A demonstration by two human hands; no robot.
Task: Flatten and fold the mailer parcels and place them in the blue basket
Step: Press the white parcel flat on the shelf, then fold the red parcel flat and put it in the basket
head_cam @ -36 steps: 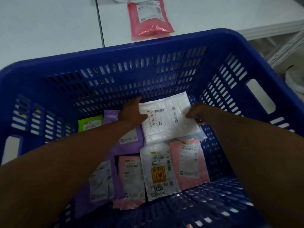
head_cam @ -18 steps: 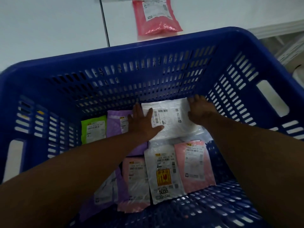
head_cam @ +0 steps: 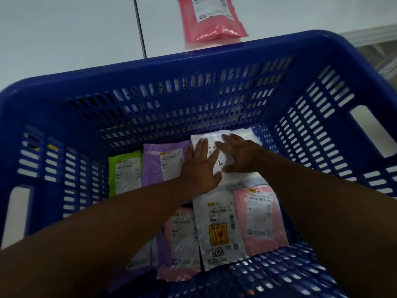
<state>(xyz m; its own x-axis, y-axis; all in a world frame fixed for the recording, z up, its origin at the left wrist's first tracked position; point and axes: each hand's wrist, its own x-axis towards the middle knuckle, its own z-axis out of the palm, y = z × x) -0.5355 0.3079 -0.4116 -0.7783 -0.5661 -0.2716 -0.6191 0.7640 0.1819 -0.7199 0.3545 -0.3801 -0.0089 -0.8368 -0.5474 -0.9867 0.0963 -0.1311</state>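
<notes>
White desk [head_cam: 64,29] runs behind the blue basket [head_cam: 193,61], with one pink parcel [head_cam: 212,18] lying on it just past the far rim, its lower end looking puffy and crinkled

We have both hands down inside the basket on the white parcel [head_cam: 236,178], which lies on the basket floor against the far wall, just beside the purple parcel [head_cam: 159,164] and overlapping the near row. Green parcel [head_cam: 124,171] sits left of the purple one. The numbered white parcel [head_cam: 217,229] and a pale pink parcel [head_cam: 260,220] lie nearer to us

Left hand [head_cam: 200,166]: grip flat, fingers straight and spread, palm down on the parcel's left side, nothing held. Right hand [head_cam: 240,153]: same, fingers straight across the top right, thumb out, nothing pinched

Step, as we judge it: setting the white parcel in place and pressing it flat among the others. Placing looks nearly done

Next move probably calls for lifting both hands clear without dragging the parcel, then reaching over the far rim for the pink parcel on the desk, which we'd expect needs its air pushed out before folding
</notes>
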